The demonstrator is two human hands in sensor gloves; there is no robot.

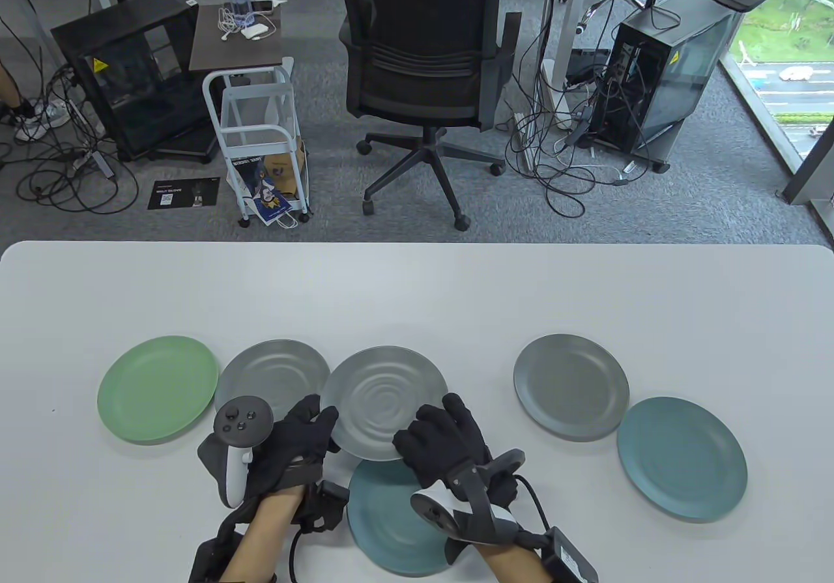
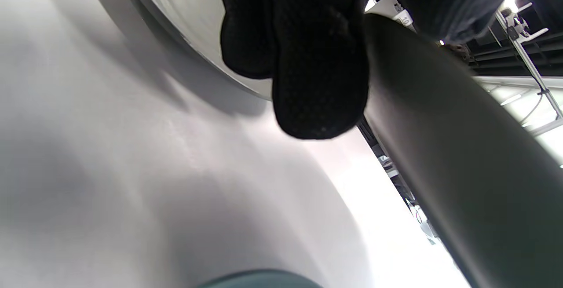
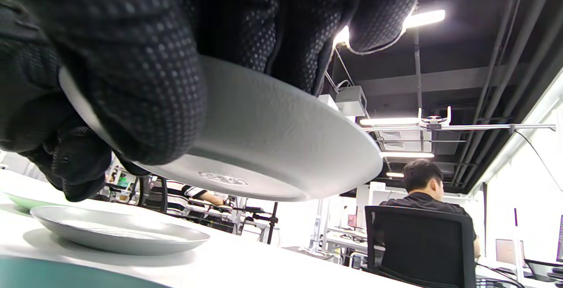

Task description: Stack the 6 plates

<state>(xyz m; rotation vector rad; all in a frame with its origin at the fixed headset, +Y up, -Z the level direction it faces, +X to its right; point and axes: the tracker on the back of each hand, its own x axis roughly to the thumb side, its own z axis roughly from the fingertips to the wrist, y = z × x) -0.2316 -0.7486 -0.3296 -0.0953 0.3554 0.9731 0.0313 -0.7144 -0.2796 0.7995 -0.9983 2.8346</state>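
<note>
Six plates are on or over the white table [image 1: 417, 290]. My right hand [image 1: 430, 430] grips the near right rim of a light grey plate [image 1: 384, 400] and holds it tilted above the table; the right wrist view shows it lifted [image 3: 272, 147], with my fingers [image 3: 145, 81] over the rim. My left hand [image 1: 319, 423] holds its left rim; its underside [image 2: 462, 169] runs beside my fingers [image 2: 316, 72]. A teal plate [image 1: 391, 524] lies under it near the front edge. A grey plate [image 1: 270, 374] and a green plate [image 1: 156, 387] lie to the left.
A dark grey plate [image 1: 570, 384] and a second teal plate [image 1: 681, 456] lie to the right, the teal one overlapping the grey rim. A black office chair [image 1: 423, 55] stands beyond the table's far edge.
</note>
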